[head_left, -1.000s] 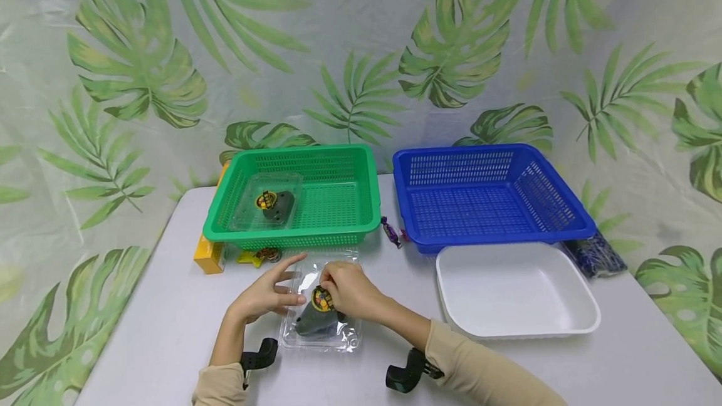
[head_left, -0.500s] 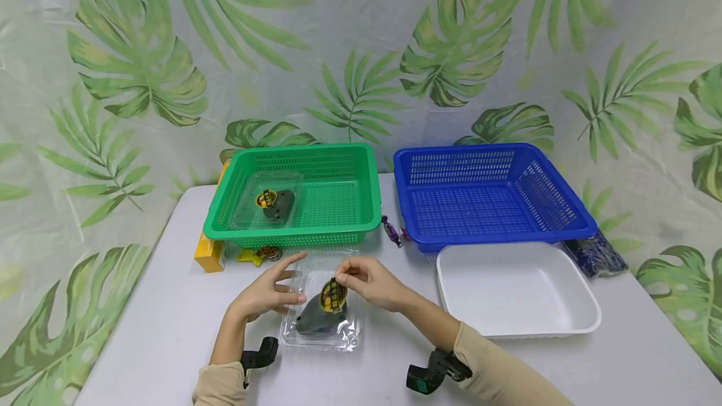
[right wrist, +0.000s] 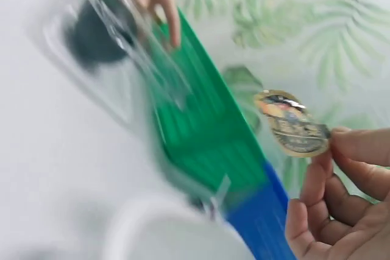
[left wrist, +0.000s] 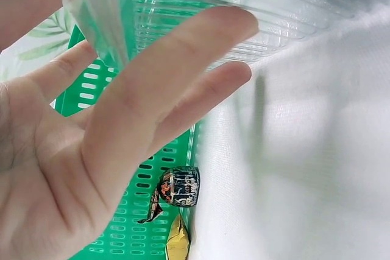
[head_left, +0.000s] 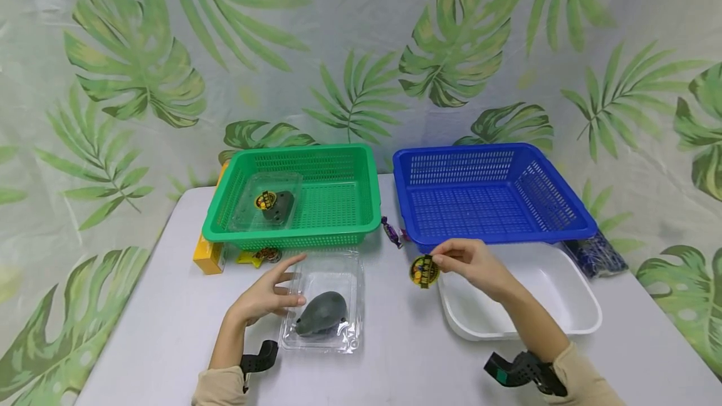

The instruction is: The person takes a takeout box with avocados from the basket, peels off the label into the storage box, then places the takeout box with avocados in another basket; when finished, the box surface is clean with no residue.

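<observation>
My right hand pinches a round black-and-gold sticker between thumb and fingertips, near the left rim of a white tray. The sticker also shows held up in the right wrist view. Over on the left, my left hand rests against the side of a clear plastic clamshell box, its fingers spread and fairly straight. Inside the box lies a dark grey-green, pear-shaped thing. In the left wrist view, extended fingers lie along the ribbed clear box.
A green basket at the back holds another clear box with a label on it. Beside it stands a blue basket. Wrapped sweets, a yellow-orange box and a dark blue packet lie around the baskets.
My right hand has lifted the sticker off the clear box and carried it right, to the white tray's left edge. The left hand stays by the box.
</observation>
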Demonstrator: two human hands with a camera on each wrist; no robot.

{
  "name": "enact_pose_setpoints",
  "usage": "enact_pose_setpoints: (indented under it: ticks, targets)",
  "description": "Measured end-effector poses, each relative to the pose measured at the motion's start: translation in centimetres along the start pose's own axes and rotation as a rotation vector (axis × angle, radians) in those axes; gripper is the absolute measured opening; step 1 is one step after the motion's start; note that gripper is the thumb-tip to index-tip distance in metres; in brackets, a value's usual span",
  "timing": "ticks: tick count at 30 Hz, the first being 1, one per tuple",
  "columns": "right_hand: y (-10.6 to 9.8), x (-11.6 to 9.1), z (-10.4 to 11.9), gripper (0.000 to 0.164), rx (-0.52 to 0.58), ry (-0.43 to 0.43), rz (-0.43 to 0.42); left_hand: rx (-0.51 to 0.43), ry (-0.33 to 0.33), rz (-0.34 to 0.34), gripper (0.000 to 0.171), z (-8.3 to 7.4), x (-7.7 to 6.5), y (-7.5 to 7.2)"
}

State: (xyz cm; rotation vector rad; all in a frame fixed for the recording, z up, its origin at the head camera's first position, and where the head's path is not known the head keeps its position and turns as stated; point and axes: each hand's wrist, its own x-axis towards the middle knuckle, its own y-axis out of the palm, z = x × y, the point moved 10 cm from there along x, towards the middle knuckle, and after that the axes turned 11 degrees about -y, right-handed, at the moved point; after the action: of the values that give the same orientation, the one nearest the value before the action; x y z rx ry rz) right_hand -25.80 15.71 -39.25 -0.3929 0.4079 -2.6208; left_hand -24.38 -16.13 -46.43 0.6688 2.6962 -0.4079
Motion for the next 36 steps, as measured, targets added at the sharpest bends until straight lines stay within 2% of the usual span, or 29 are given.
enact_pose_setpoints:
  ticks: [4,7,10,12,19,23,26,27,31,36]
  targets:
    - [-4.5,-2.8,-1.3,0.027,-0.143,0.054,0.000,0.000,0.001,-0.001,0.087,-0.1,-0.1,0.1]
    - [-7.6,-4.7,-2.5,0.027,-0.299,0.073,-0.009,0.002,0.001,-0.002,0.087,-0.1,-0.1,0.2]
    - [-9.8,-6.3,-4.0,0.024,-0.425,0.098,-0.028,0.004,-0.002,-0.001,0.087,-0.1,-0.1,0.2]
    - [-10.6,-7.0,-5.2,0.022,-0.495,0.116,-0.022,0.007,-0.004,-0.001,0.087,-0.1,-0.1,0.1]
    - [-10.6,-8.0,-8.3,0.017,-0.693,0.156,0.079,0.037,0.044,0.004,0.085,-0.7,-0.5,0.2]
    - [-10.3,-8.0,-8.6,0.042,-0.714,0.224,0.110,0.021,0.026,-0.007,0.085,-0.6,-0.5,0.2]
    - [-10.2,-8.0,-8.0,0.062,-0.733,0.239,0.113,0.001,-0.026,-0.066,0.089,-0.2,-0.4,-0.3]
    - [-10.1,-7.9,-7.6,0.064,-0.739,0.235,0.109,0.001,-0.043,-0.090,0.091,-0.1,-0.5,-0.4]
    - [-9.9,-7.3,-5.9,0.049,-0.747,0.158,0.059,0.015,-0.093,-0.186,0.092,0.2,-0.8,-1.0]
    - [-8.3,-5.7,-3.1,0.029,-0.674,0.019,-0.006,0.023,-0.091,-0.211,0.086,0.1,-1.1,-1.0]
